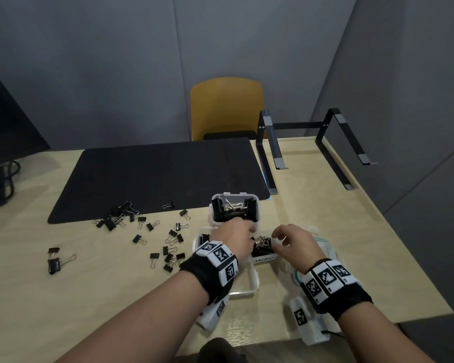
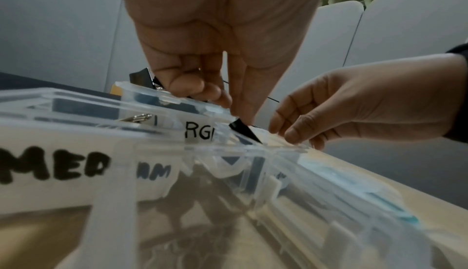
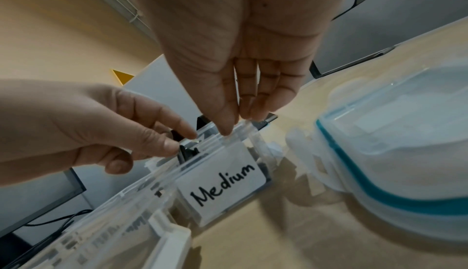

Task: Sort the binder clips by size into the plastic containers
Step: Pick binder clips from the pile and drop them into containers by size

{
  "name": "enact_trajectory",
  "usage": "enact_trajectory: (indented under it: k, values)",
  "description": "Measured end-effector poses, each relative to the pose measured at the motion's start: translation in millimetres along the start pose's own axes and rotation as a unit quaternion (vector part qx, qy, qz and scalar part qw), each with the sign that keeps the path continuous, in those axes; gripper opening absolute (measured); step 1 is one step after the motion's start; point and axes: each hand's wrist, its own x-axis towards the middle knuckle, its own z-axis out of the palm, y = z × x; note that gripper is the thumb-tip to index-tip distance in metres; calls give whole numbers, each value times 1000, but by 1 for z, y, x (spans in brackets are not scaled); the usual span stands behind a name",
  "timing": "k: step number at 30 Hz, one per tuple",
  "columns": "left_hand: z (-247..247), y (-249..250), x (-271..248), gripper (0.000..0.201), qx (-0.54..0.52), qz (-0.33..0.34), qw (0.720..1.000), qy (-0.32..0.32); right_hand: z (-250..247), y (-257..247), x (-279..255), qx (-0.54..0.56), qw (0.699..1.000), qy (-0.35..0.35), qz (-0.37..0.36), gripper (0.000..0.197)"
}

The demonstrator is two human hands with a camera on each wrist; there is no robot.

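Clear plastic, hand-labelled "Medium", is the tub (image 3: 222, 189) both hands are working over, and it makes the handiest landmark here. The left hand (image 1: 236, 238) reaches in from the tub's left side, its grip closed as a thumb-and-forefinger pinch on a black binder clip (image 2: 244, 131) right at the tub's rim. The right hand (image 1: 294, 239) hangs over the tub's right edge, fingers loosely extended, tips touching the rim and holding nothing. My reading is that a medium clip is being set into its tub. The next move would call for letting go once the clip clears the rim, then going back to the loose clips (image 1: 168, 244) scattered on the worktop (image 1: 63, 297) to the left of the tub. The pinched clip looks tilted, its long black edge slanting down toward the tub's interior; where its wire handles point I cannot tell. Beyond the tub stands the "Large" container (image 1: 233, 208), already holding big clips; to its right lies a stack of teal-rimmed lids (image 3: 395, 153).
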Motion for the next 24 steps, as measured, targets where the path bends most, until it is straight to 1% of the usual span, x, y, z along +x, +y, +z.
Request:
enact_trajectory:
  k: [1, 4, 6, 10, 14, 20, 24]
  values:
    - [1, -1, 0, 25, 14, 8, 1000, -11, 0, 0, 0, -9, 1000, -2, -2, 14]
    - [4, -3, -3, 25, 49, 11, 998, -44, -1, -1, 1, -24, 1000, -8, 1, 14]
    - [6, -4, -3, 27, 57, 13, 997, -51, 0, -1, 1, -26, 1000, -9, 4, 14]
    - [3, -6, -6, 32, 30, 9, 999, -19, 1, -4, 1, -19, 1000, 1, 6, 14]
    - [-2, -15, -16, 26, -15, 4, 999, 39, 0, -14, 1, -8, 1000, 7, 1, 15]
    - [-14, -50, -39, 22, -66, -40, 991, 106, 4, -49, -2, 9, 999, 0, -47, 13]
    - [-32, -86, -58, 22, -65, -83, 988, 112, 15, -84, -2, 23, 996, -18, -85, 14]
